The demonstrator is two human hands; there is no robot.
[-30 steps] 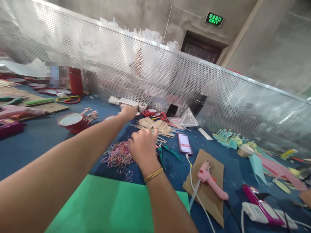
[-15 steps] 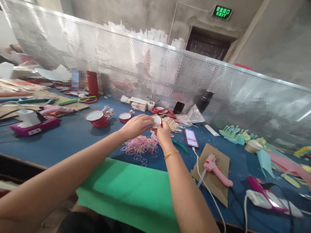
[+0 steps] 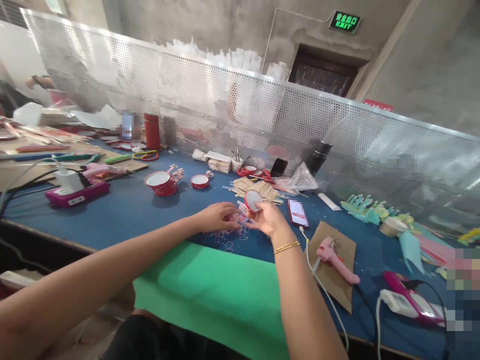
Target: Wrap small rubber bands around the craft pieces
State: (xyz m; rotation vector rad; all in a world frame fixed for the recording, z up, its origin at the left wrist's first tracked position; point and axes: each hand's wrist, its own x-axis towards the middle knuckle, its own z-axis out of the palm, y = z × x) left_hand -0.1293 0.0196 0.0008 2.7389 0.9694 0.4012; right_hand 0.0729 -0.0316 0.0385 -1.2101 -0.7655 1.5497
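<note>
My right hand [image 3: 269,218] is closed around a small round drum [image 3: 253,200] with a red rim and a white face, held tilted above the table. Pale pinkish strips [image 3: 243,207] show just left of it; whether they are fixed to the drum I cannot tell. Low over the pile of coloured rubber bands [image 3: 225,235] is my left hand [image 3: 218,216], its fingers curved and apart from the thumb. The fingertips reach the pile's edge, and part of the pile is hidden behind the hand.
Red-rimmed drums stand stacked [image 3: 162,184] and single [image 3: 200,181] at the left. Beyond my hands lie wooden sticks [image 3: 255,189]. To the right are a phone [image 3: 298,214], a pink glue gun [image 3: 337,262] on cardboard, and a white cable. Green cloth [image 3: 210,290] covers the front edge.
My left hand has let go of the drum and moved down to the rubber bands. My right hand keeps the drum and has shifted slightly right. The camera view has turned a little left.
</note>
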